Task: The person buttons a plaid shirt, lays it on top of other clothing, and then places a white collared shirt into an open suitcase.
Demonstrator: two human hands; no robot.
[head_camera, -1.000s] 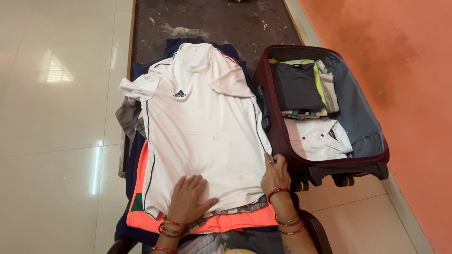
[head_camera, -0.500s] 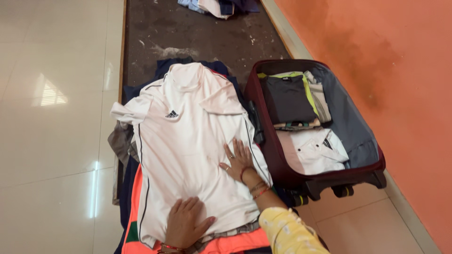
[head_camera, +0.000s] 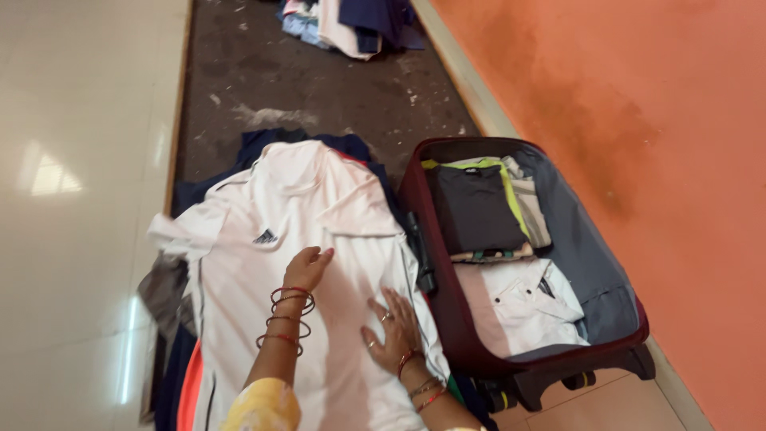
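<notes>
White jersey (head_camera: 263, 231), lying atop the clothes pile at nine o'clock of the open suitcase (head_camera: 614, 315), looks light and limp; my left hand (head_camera: 307, 267) and right hand (head_camera: 395, 331) press flat, fingers spread, so I'd pinch its shoulders.

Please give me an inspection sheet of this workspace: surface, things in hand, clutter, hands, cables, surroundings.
Surface: dark mat on glossy pale tiles.
Things in hand: white shirt spread flat on a stack of clothes.
Clutter: open maroon suitcase with folded clothes; clothes heap at the far end.
Hands: left hand and right hand, both flat on the shirt, holding nothing.
Cables: nothing seen.
Surroundings: orange wall on the right.
</notes>
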